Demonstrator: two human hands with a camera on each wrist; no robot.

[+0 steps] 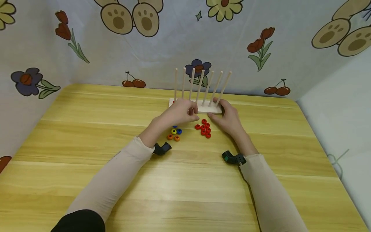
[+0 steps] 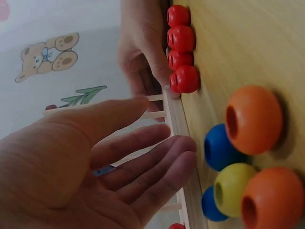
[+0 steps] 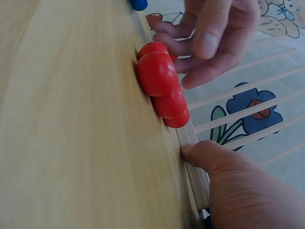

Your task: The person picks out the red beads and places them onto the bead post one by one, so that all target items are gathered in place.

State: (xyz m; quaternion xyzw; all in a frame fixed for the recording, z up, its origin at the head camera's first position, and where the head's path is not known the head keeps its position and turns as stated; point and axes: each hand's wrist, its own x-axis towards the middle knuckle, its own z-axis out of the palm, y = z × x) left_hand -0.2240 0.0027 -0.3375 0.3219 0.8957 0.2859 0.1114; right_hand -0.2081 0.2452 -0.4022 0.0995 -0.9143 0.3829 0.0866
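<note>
A pale wooden peg board [image 1: 207,109] with a row of upright pegs stands near the back of the table. My right hand [image 1: 227,120] holds its right end, the thumb [image 3: 200,151] on the front edge and the fingers behind. Over the board's front left part hovers my left hand [image 1: 183,112], its fingers [image 2: 157,176] loosely bent with nothing between them. Several red beads [image 1: 203,127] lie in a cluster on the table between the hands. At the board's left end a red bead [image 2: 177,226] shows, mostly hidden in the head view by the left hand.
Under the left wrist lie two orange beads [image 1: 170,137], a yellow bead [image 1: 174,131] and blue beads [image 1: 179,131]. A printed cloth [image 1: 162,58] hangs right behind the table's back edge. Each wrist carries a black camera [image 1: 232,158].
</note>
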